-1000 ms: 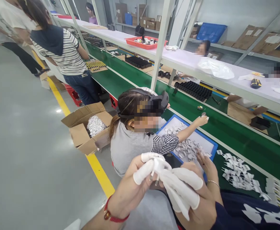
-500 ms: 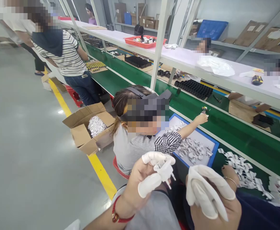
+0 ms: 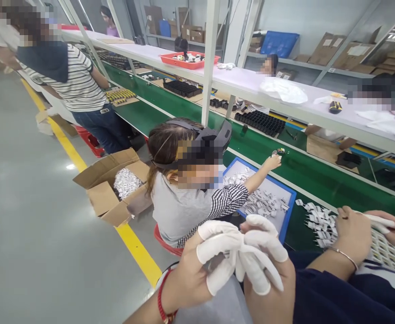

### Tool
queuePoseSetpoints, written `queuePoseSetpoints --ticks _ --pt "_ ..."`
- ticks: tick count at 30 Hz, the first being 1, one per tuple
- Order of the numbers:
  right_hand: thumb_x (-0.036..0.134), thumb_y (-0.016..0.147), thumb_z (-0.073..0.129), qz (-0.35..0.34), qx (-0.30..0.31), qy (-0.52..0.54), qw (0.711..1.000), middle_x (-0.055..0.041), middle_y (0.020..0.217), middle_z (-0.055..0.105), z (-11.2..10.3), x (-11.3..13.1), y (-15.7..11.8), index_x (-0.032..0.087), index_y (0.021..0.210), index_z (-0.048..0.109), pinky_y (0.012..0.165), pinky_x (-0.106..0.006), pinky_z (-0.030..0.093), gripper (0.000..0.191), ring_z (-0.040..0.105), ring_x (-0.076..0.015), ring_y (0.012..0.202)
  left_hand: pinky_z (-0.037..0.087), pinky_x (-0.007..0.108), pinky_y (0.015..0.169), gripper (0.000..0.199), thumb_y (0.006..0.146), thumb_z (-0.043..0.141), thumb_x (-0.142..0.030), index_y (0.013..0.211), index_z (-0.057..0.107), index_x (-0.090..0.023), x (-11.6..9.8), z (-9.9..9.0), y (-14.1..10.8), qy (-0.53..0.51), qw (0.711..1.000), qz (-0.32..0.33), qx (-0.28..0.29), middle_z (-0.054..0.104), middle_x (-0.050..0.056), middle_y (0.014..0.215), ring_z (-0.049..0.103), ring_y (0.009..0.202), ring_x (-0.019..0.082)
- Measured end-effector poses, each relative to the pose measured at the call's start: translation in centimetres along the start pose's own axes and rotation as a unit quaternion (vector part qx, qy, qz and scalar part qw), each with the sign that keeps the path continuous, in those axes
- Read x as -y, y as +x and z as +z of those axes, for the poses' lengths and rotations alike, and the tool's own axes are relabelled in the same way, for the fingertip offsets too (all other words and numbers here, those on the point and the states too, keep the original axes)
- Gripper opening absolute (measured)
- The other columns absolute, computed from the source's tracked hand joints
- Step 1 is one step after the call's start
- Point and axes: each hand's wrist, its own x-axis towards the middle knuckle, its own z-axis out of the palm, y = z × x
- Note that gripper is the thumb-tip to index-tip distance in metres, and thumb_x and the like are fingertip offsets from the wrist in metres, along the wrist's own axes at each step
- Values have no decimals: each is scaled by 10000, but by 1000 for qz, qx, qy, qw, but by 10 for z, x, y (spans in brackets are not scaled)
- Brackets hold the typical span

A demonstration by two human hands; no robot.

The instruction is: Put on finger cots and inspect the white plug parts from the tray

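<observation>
My left hand [image 3: 214,256], with white finger cots and a red bracelet at the wrist, is closed in front of my lap. Between its fingers a small part of a white plug [image 3: 225,254] shows; the rest is covered. My right hand [image 3: 265,261], also in white finger cots, has its fingers bent together and touches the fingertips of my left hand. Whatever its fingers pinch is hidden behind the cots.
A person in grey sits just ahead, one arm over a blue-rimmed tray [image 3: 287,220] of white plugs. Another person's hands work at right beside a plug pile [image 3: 319,220]. An open carton [image 3: 99,198] stands on the floor at left.
My hands have come together, the right one moving left to meet the left. The plug is now mostly covered. The neighbour's hand at right has moved right, and the view has shifted.
</observation>
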Motion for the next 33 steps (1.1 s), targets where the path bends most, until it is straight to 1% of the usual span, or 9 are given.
queuePoseSetpoints --ticks 3,7,11,15,18,21,24,29,33 --pt "240 889 539 85 34 44 995 -60 1005 742 5 -4 -4 378 1258 587 692 -269 651 397 733 -238 890 499 403 1016 485 835 623 -127 1281 561 -306 0 -3 1 79 996 40 -2 653 81 1191 598 1108 230" --pt "285 893 505 103 71 71 990 -71 900 747 6 -6 -5 344 1171 641 647 -281 641 314 738 -245 841 533 429 966 525 829 654 -161 1310 531 -332 -4 -7 2 180 983 47 6 704 75 1157 643 1052 245" --pt "328 842 596 174 86 112 975 -81 919 748 1 -3 -3 298 1099 677 625 -331 642 271 735 -279 825 580 384 897 606 834 640 -117 1366 483 -362 -8 -5 2 198 979 41 -17 728 59 1127 684 1012 233" --pt "347 762 692 209 82 125 966 -93 896 745 -4 -1 -3 288 993 715 615 -338 630 240 728 -293 807 572 332 963 561 825 660 -101 1334 543 -305 -11 -3 2 205 975 66 -49 739 56 1104 679 1063 216" --pt "355 764 686 239 59 138 959 -81 947 742 -1 0 -5 296 1051 697 682 -370 637 293 723 -295 855 563 319 992 577 824 666 -99 1356 533 -279 -13 -4 3 230 970 72 -42 725 72 1155 665 1107 217" --pt "349 797 651 258 47 148 954 -68 984 736 2 4 -5 290 1109 674 695 -362 636 318 720 -274 872 591 328 945 617 826 663 -103 1389 500 -295 -16 -5 5 249 965 62 -47 718 75 1181 672 1101 238" --pt "323 737 719 268 52 155 950 -56 933 737 4 6 -4 278 1098 680 670 -338 630 366 717 -272 857 607 315 904 620 835 663 -121 1397 490 -316 -18 -6 8 253 965 58 -46 725 69 1167 694 1049 235" --pt "317 753 702 267 34 150 951 -59 923 734 6 4 -4 307 1065 689 677 -370 636 312 714 -284 844 585 301 952 602 842 653 -111 1394 495 -292 -15 -8 6 241 968 63 -40 712 72 1195 672 1094 215" --pt "290 714 742 266 59 136 953 -60 944 731 5 1 -3 304 1052 692 692 -365 635 342 709 -289 887 584 282 945 529 825 677 -110 1314 573 -283 -14 -10 8 224 971 61 -49 734 65 1138 688 1051 198"
